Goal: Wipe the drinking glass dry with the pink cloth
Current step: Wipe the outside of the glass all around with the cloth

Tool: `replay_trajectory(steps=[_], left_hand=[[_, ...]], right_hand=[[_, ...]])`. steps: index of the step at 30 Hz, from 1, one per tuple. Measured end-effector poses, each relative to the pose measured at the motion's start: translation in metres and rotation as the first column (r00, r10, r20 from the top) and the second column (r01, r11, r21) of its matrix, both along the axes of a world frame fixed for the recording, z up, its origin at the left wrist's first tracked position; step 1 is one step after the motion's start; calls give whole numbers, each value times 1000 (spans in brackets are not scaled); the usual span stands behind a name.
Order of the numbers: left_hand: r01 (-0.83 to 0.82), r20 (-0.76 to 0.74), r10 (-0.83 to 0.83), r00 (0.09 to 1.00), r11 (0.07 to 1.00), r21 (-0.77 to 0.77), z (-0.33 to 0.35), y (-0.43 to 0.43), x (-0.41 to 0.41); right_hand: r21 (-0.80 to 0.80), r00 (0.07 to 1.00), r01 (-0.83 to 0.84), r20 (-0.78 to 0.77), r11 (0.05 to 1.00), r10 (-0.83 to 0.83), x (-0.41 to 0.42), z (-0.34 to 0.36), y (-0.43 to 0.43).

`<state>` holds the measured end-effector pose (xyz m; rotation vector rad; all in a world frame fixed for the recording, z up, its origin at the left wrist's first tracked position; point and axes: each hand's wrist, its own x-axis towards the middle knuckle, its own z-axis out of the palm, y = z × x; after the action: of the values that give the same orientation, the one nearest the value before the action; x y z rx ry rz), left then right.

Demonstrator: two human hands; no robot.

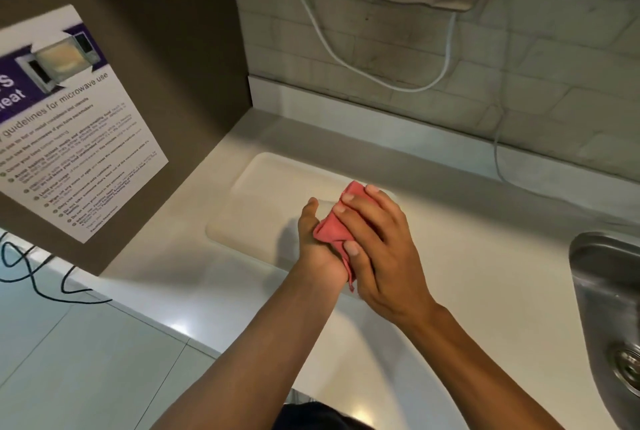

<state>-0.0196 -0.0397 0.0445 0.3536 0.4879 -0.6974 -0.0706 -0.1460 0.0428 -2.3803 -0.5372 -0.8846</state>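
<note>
My two hands meet over the white counter [467, 256] in the middle of the head view. My right hand [381, 246] is wrapped around a crumpled pink cloth [332, 230], fingers pressing it from the right. My left hand [317, 249] grips from the left, thumb pointing up. Between thumb and cloth only a pale, clear sliver of the drinking glass [325, 208] shows. The cloth and both hands hide the rest of it.
A shallow recessed draining area [249, 201] lies under and left of my hands. A steel sink [606, 291] with its drain sits at the right edge. A brown panel with a microwave-guidelines poster [69, 118] stands at left. A white cable [346, 59] hangs on the tiled wall.
</note>
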Motion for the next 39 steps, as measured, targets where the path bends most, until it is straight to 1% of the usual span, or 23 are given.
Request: replay_trajectory(steps=[2, 3, 5, 6, 8, 10, 12, 15, 16, 17, 19, 21, 22, 24, 26, 28, 29, 31, 32, 33, 35, 37, 39], left_hand=[[23, 25, -27, 999, 988, 153, -1, 0, -1], [22, 21, -27, 999, 980, 200, -2, 0, -1], [-25, 14, 23, 1000, 987, 159, -1, 0, -1], [-53, 21, 50, 999, 990, 129, -3, -1, -1], [-56, 28, 52, 998, 985, 161, 1, -4, -2], [-53, -1, 54, 999, 984, 168, 3, -6, -2], [-66, -34, 72, 997, 988, 142, 4, -9, -2], [-80, -86, 91, 992, 990, 120, 7, -9, -3], [-83, -88, 93, 992, 991, 110, 7, -9, -2], [-77, -79, 86, 993, 991, 113, 10, -7, -3], [-63, -71, 75, 995, 986, 154, 10, -7, -5], [-50, -55, 61, 997, 981, 190, 13, -5, -7], [-35, -61, 48, 997, 979, 199, 14, -4, -6], [-33, -109, 53, 993, 983, 180, 16, -3, -2], [15, -151, 14, 989, 981, 191, 17, -1, -5], [66, -136, -46, 990, 987, 144, 18, 2, -10], [70, -123, -55, 991, 990, 119, 17, 3, -13], [48, -104, -35, 994, 992, 119, 13, 7, -12], [41, -101, -26, 995, 988, 146, 10, 7, -10], [34, -94, -18, 995, 984, 174, 9, 7, -10], [6, -71, 11, 997, 970, 241, 7, 7, -10], [-27, -75, 53, 996, 951, 309, 6, 6, -13], [-67, -95, 104, 990, 942, 328, 2, 4, -15]], right_hand=[[-60, 999, 23, 44, 998, -20, 2, 2, -1], [-87, 998, 33, 59, 996, -28, 2, 4, -1], [-81, 999, 39, 30, 996, -36, 3, 8, 0], [-35, 999, 43, -23, 998, -44, 2, 10, 1], [152, 980, 100, -183, 983, -72, 1, 14, 5], [386, 948, 189, -313, 903, -64, 0, 15, 8], [542, 925, 239, -378, 806, -20, -2, 12, 14], [686, 879, 327, -474, 650, 59, -12, -3, 25], [695, 876, 336, -479, 636, 61, -16, -9, 29], [688, 882, 328, -468, 647, 50, -20, -14, 33], [641, 921, 258, -388, 723, 16, -24, -21, 37], [551, 959, 162, -284, 819, 2, -22, -25, 35], [476, 973, 113, -233, 872, 1, -20, -27, 31], [242, 993, 14, -118, 970, 15, -14, -31, 15], [1, 997, -67, -42, 998, 67, -8, -35, -6], [-171, 995, -92, 9, 981, 95, -2, -35, -18], [-218, 994, -98, 26, 971, 106, 0, -33, -19], [-239, 991, -121, 33, 964, 132, 4, -29, -17], [-214, 991, -129, 12, 968, 135, 5, -26, -13], [-151, 992, -124, -36, 981, 120, 4, -23, -10], [93, 974, -20, -222, 995, 40, 3, -17, -4], [320, 921, 98, -387, 942, 36, 4, -12, -4], [486, 891, 135, -442, 863, 110, 3, -11, -1]])
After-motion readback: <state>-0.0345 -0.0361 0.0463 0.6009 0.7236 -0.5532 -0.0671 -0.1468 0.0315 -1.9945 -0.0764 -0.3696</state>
